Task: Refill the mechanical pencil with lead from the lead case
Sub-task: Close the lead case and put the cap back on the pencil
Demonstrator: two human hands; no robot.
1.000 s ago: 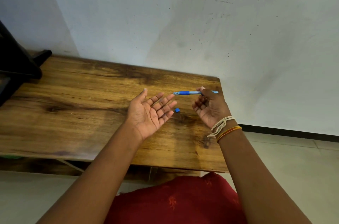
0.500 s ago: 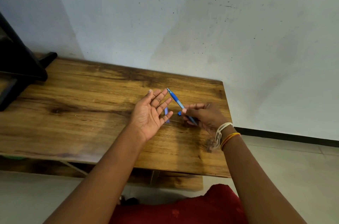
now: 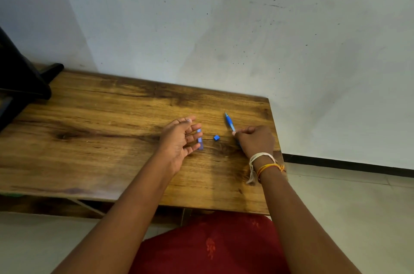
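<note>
A blue mechanical pencil (image 3: pixel 229 122) points away from me, low over the wooden table (image 3: pixel 100 139). My right hand (image 3: pixel 255 142) is closed around its near end. A small blue cap (image 3: pixel 216 138) lies on the table between my hands. A slim purple lead case (image 3: pixel 200 140) lies on the wood right at the fingertips of my left hand (image 3: pixel 179 139). That hand is turned on its side with the fingers apart and holds nothing.
A black object (image 3: pixel 20 81) stands on the far left of the table against the wall. The table's right edge (image 3: pixel 276 139) runs just beyond my right hand, with tiled floor (image 3: pixel 347 206) past it. My red-clothed lap (image 3: pixel 212 246) sits below the near edge.
My right hand has carried the pencil to the right and down toward the table. My left hand has turned from palm up onto its side, and the lead case now shows beside its fingertips.
</note>
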